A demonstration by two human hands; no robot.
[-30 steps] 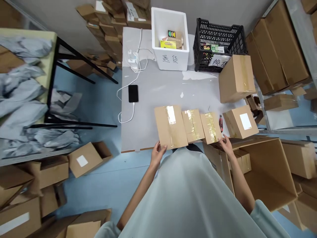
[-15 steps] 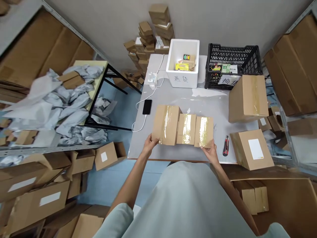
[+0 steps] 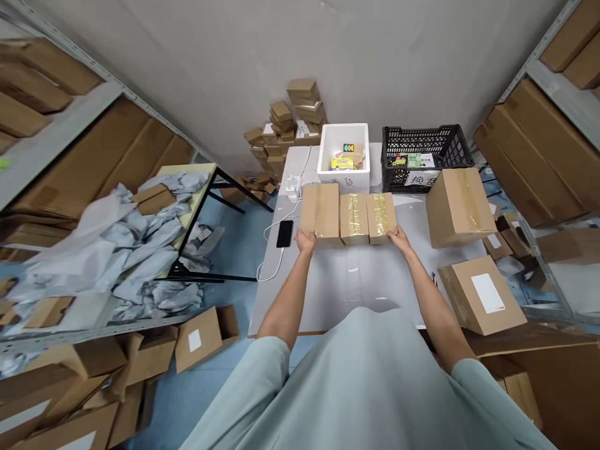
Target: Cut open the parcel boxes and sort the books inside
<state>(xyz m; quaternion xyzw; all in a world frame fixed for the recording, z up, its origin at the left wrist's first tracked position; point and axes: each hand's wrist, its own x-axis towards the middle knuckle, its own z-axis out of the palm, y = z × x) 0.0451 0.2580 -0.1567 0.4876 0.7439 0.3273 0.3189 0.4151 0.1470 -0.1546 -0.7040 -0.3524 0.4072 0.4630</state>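
Note:
Three taped cardboard boxes stand side by side on the grey table (image 3: 323,294), just in front of the white foam bin (image 3: 344,181). My left hand (image 3: 305,240) presses its fingers on the near left corner of the larger box (image 3: 320,212). At the other end of the row, my right hand (image 3: 398,239) grips the near right corner of the right small box (image 3: 381,215). Between them is the middle small box (image 3: 354,215), touched by neither hand. A phone (image 3: 285,234) with a white cable lies left of my left hand.
A black crate (image 3: 426,140) stands at the back right. Two larger boxes (image 3: 462,206) (image 3: 482,294) sit along the right edge, with a red cutter (image 3: 434,279) partly behind my right forearm. Grey bags (image 3: 154,231) cover the left side table.
Both hands have pushed the row of three boxes away from me, up to the foam bin. The view has tilted upward, and my right forearm now partly covers the cutter.

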